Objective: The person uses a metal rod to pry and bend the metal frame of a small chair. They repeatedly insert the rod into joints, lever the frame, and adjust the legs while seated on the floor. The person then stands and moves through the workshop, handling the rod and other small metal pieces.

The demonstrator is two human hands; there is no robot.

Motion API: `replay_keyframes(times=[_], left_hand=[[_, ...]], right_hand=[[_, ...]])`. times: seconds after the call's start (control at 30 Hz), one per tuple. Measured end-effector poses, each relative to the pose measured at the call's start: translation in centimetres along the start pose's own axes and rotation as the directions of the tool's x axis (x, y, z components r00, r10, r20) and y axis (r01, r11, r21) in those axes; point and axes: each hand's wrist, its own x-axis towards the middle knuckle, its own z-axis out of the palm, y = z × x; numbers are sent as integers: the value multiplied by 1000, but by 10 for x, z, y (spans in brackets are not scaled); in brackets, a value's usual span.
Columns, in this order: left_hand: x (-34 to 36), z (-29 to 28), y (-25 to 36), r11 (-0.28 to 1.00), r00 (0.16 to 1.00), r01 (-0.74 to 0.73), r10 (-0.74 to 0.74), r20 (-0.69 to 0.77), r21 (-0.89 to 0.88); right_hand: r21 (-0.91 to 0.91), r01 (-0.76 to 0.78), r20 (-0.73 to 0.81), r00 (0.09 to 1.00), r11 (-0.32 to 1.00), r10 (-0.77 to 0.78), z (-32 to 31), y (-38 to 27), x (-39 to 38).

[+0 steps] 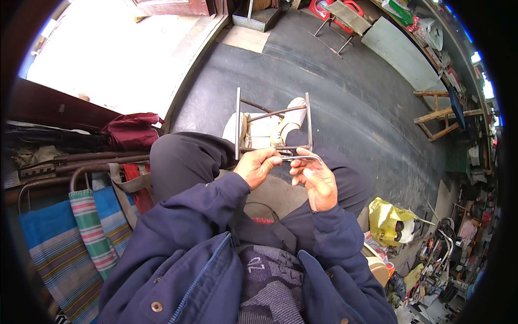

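Metal rod (300, 157) over dark floor (372, 116)

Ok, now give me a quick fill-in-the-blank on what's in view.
1. A thin metal rod spans the gap ____ the left hand and the right hand.
2. The plastic bag nearest the person's right arm is mainly ____.
3. The blue striped fabric is on the person's ____ side.

Missing words: between; yellow; left.

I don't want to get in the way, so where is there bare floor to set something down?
The dark floor between the metal frame and the wooden stool looks bare. It's crowded at lower right, around the yellow bag, and at left, by the striped fabric.
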Motion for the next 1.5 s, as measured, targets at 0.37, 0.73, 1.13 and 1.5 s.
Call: replay_keyframes(times=[0.37,0.73,1.13,1.5], left_hand=[[-9,20,1,885,899,351,-227,374,-306],[-7,29,-9,851,886,402,-269,378,-338],[25,-6,-7,955,929,242,-278,-243,-169],[113,-64,-66,962,742,191,-272,-612,-197]], right_hand=[[-338,91,-247,952,937,-182,2,33,9],[-368,-158,-235,969,916,73,-2,51,16],[-694,-138,-166,986,707,28,-16,4,117],[-796,-149,-18,975,587,222,2,49,243]])
